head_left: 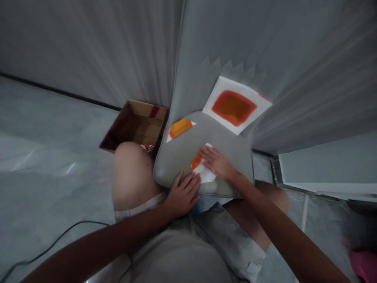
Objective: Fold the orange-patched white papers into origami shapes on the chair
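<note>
Paper (208,176) looks light, bendy and best held by its edges, while our left hand (182,196) and right hand (217,162) touch it, open, pinching nothing.

Dim, cool grey cast; source cannot be told. Right hand's fingers (208,152) soft, slightly smeared; printed sheet (235,107) beyond them also soft-edged. Thin glints on floor (53,188), far left of fingers. Cardboard box (139,109), left of and beyond fingers, shadowed inside. Wide-angle stretch toward frame edges.
</note>
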`<state>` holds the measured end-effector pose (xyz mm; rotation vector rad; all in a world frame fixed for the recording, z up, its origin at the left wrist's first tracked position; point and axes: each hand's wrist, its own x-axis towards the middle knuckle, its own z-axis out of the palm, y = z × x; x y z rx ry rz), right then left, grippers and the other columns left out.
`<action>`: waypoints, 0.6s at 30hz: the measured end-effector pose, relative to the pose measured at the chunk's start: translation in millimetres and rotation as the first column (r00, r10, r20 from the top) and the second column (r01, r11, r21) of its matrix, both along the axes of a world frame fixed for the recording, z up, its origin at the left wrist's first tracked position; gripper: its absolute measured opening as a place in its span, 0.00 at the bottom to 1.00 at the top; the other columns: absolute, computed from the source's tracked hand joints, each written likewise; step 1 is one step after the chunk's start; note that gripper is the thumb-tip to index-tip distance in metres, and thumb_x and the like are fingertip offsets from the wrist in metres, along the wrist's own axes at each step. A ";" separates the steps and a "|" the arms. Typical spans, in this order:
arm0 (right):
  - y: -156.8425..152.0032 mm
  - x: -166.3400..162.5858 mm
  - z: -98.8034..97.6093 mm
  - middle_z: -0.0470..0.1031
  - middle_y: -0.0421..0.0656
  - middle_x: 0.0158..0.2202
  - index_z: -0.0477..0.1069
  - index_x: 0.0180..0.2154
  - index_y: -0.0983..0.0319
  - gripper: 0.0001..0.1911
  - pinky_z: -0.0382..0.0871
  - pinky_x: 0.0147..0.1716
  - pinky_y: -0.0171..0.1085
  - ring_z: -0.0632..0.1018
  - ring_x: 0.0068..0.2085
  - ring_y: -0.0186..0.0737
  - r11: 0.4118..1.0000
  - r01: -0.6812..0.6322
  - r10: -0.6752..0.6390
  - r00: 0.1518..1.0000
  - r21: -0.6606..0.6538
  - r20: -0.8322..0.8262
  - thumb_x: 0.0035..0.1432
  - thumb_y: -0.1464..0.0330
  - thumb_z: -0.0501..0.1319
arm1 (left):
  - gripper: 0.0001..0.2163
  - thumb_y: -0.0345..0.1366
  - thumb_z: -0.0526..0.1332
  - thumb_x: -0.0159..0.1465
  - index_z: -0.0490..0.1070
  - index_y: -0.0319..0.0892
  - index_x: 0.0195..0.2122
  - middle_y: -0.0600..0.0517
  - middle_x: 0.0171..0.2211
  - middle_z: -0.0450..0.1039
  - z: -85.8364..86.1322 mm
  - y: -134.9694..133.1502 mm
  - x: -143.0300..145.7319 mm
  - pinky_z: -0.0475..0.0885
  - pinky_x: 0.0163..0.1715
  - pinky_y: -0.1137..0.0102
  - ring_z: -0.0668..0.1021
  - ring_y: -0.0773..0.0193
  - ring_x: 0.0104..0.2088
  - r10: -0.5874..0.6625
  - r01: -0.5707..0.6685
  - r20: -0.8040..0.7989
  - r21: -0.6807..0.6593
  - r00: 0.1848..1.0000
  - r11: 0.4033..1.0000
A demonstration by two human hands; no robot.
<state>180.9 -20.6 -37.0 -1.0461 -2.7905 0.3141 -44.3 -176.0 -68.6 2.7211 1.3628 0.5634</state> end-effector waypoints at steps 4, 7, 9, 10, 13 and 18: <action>19.5 11.4 -3.9 0.66 0.50 0.71 0.67 0.68 0.61 0.26 0.54 0.73 0.60 0.62 0.74 0.52 0.996 0.090 -0.090 0.996 0.010 0.023 0.76 0.60 0.49 | 0.27 0.45 0.56 0.74 0.64 0.41 0.71 0.42 0.71 0.63 3.6 1.8 -2.3 0.49 0.75 0.45 0.63 0.50 0.73 -0.009 0.009 -0.003 -0.017 1.000 1.000; 29.9 14.4 -4.1 0.67 0.52 0.70 0.71 0.65 0.61 0.25 0.54 0.71 0.64 0.63 0.73 0.55 0.974 0.225 -0.226 0.974 0.031 0.010 0.76 0.60 0.49 | 0.26 0.43 0.57 0.73 0.64 0.42 0.71 0.43 0.70 0.65 7.9 6.8 -6.9 0.47 0.75 0.44 0.66 0.51 0.72 -0.039 0.039 0.015 -0.015 0.999 0.999; 30.7 11.6 -2.3 0.69 0.54 0.68 0.73 0.63 0.62 0.25 0.56 0.69 0.64 0.66 0.71 0.56 0.958 0.284 -0.284 0.959 0.026 -0.007 0.76 0.60 0.49 | 0.25 0.41 0.58 0.73 0.65 0.42 0.70 0.43 0.69 0.68 10.8 11.7 -12.4 0.46 0.75 0.43 0.68 0.52 0.70 -0.076 0.076 0.046 -0.004 0.996 0.997; 28.8 9.1 -1.0 0.70 0.55 0.67 0.74 0.62 0.63 0.25 0.57 0.69 0.64 0.67 0.70 0.56 0.954 0.301 -0.300 0.954 0.018 -0.023 0.76 0.60 0.48 | 0.24 0.40 0.58 0.73 0.65 0.43 0.70 0.44 0.68 0.69 12.1 14.3 -16.1 0.46 0.75 0.43 0.69 0.53 0.70 -0.097 0.097 0.060 0.003 0.993 0.995; 16.1 -0.2 2.5 0.74 0.56 0.64 0.73 0.62 0.66 0.24 0.62 0.67 0.59 0.74 0.65 0.54 0.936 0.353 -0.352 0.928 -0.021 -0.121 0.75 0.62 0.49 | 0.23 0.38 0.57 0.74 0.66 0.43 0.69 0.44 0.66 0.71 16.0 22.8 -30.9 0.44 0.75 0.43 0.71 0.54 0.68 -0.135 0.134 0.084 0.016 0.987 0.991; -2.7 -12.9 2.2 0.80 0.53 0.57 0.69 0.65 0.64 0.26 0.76 0.55 0.49 0.82 0.52 0.50 0.800 0.554 -0.600 0.746 -0.229 -0.290 0.68 0.64 0.59 | 0.17 0.38 0.55 0.75 0.74 0.45 0.61 0.46 0.57 0.80 26.7 45.7 -49.1 0.60 0.71 0.50 0.79 0.57 0.58 -0.115 0.121 0.148 -0.030 0.982 0.992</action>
